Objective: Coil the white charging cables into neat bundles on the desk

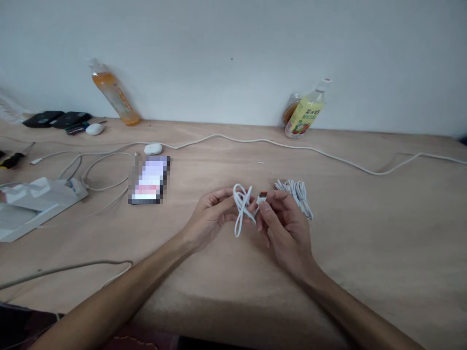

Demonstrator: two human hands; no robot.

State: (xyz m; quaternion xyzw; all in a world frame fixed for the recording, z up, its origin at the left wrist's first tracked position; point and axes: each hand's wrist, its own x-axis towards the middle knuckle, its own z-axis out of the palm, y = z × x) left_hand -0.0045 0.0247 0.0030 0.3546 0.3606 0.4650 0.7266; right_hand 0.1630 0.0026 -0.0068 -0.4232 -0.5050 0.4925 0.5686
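Cable stock, item one: white cable (241, 204), a few loose loops, held just above the middle of the tabletop (365, 233). Left hand (209, 216): thumb and fingers closed on the loops, not clenched. Right hand (282, 228): thumb and forefinger pinched on the plug (261, 197) at the cable's end, orange insert showing, other fingers curled under. Whether the two hands touch cannot be told.

Handling note, as a judgement: the pinch sits best on the plug's hard shell, not on the cord at its neck. Loops should be kept even and slack, free of kinks. The left hold should be firm enough that no loop slides out.

Item two: coiled cord bundle (297, 192), white, lying just beyond the right hand, apart from it.

Surface: pale wood-toned tabletop, matt, lightly marked.
- Towards the far edge: long white lead (255, 141) running nearly the whole width, orange bottle (116, 97) leaning at far left, yellow-labelled bottle (304, 109) leaning right of centre.
- Left half: phone (149, 180) lying flat with its screen lit, small white case (153, 148) beyond it, white box (40, 194) with cords at the left edge, black cases (54, 118) near the far left corner.
- Near left corner: grey lead (73, 267).

Room: plain pale wall (233, 48) directly behind the far edge, soft even light.
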